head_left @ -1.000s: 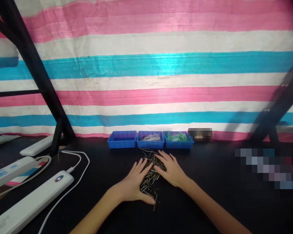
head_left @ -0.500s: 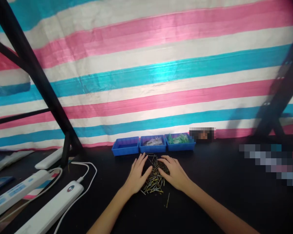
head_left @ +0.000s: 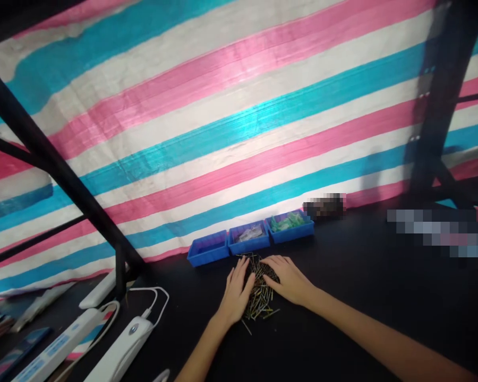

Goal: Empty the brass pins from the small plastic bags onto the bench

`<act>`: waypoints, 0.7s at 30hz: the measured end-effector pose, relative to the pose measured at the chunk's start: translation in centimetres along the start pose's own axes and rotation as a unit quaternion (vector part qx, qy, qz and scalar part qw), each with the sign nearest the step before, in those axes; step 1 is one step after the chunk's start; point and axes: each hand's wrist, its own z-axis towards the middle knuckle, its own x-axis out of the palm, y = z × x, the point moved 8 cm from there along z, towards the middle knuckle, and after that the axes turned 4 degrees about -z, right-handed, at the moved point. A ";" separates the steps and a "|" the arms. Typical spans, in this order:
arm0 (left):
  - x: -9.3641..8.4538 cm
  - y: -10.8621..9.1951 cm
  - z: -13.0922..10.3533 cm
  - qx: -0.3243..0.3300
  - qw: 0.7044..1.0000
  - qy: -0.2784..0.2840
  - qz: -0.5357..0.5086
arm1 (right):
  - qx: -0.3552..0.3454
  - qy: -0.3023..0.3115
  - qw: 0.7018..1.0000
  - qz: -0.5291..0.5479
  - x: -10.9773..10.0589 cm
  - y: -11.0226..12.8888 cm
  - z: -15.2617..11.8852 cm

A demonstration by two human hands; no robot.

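A heap of thin metal pieces, like screws or drill bits, lies on the black table. Against its left side rests my left hand, fingers apart and pointing away from me. My right hand is spread on the heap's upper right side, palm down. Neither hand grips anything that I can see; the palms hide part of the heap. Behind it stand three blue bins: the left one looks empty, the middle one holds clear plastic bags, the right one holds green bags.
White power strips with a looped white cable lie at the left. A black metal frame rises there. Behind the table hangs a striped sheet. Pixelated items lie at the right and beside the right bin.
The view has tilted. The loose piece that lay apart in front of the heap is now at its near right edge. Both hands remain open around the pile.
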 end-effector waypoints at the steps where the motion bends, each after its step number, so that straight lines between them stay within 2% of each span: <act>1: -0.2 0.5 0.4 -0.014 1.000 -0.019 -0.001 | 0.002 -0.002 1.000 -0.001 0.0 0.0 0.0; 3: -0.5 1.3 1.2 -0.034 0.999 -0.040 0.010 | 0.004 -0.002 1.000 -0.001 -0.1 0.0 0.0; 6: -0.4 1.9 2.2 -0.045 0.997 -0.043 0.033 | 0.002 -0.001 1.000 0.002 -0.2 0.0 0.0; 13: 0.1 0.7 2.5 -0.015 0.999 -0.005 0.032 | -0.003 -0.004 1.000 -0.009 -0.1 -0.2 0.0; 17: 0.4 -0.1 1.7 0.002 0.998 0.059 0.003 | -0.009 0.004 1.000 -0.016 0.0 -0.4 -0.1; 21: 0.2 0.2 0.5 0.004 0.986 0.166 0.003 | -0.014 0.017 1.000 -0.022 0.1 -0.4 -0.3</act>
